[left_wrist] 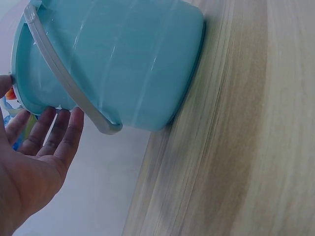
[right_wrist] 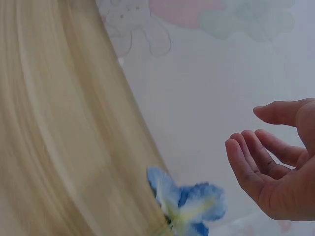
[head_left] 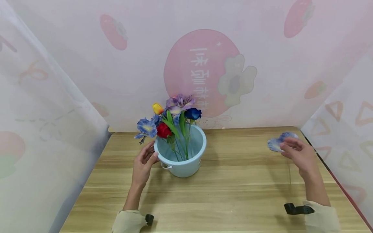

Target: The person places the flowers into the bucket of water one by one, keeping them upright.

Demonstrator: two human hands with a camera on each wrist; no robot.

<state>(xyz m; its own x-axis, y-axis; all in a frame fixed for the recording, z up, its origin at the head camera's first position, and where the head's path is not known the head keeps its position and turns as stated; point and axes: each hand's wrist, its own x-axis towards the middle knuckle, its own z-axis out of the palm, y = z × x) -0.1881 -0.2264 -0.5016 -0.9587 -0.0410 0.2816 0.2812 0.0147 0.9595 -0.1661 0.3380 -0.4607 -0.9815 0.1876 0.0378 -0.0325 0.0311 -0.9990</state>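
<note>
A light blue bucket [head_left: 182, 168] with a white handle [left_wrist: 74, 88] stands upright on the wooden table. Artificial flowers lean inside it: a red rose [head_left: 163, 130], a blue rose [head_left: 193, 114], a yellow-orange tulip [head_left: 157, 108], purple irises [head_left: 180, 103] and a blue iris [head_left: 146, 127]. My left hand [head_left: 143, 165] touches the bucket's left side at the rim, fingers fairly straight and thumb spread from them. Over at the right, my right hand [head_left: 300, 155] hovers by another blue iris [head_left: 274, 144], thumb and fingers apart with nothing between them. In the right wrist view that iris [right_wrist: 194, 206] shows below the hand.
A pale printed cloth wall [head_left: 140, 71] rises behind the table [head_left: 233, 194], with side panels [head_left: 349, 136] at left and right. The loose iris's thin stem [head_left: 289, 174] points toward the front of the table.
</note>
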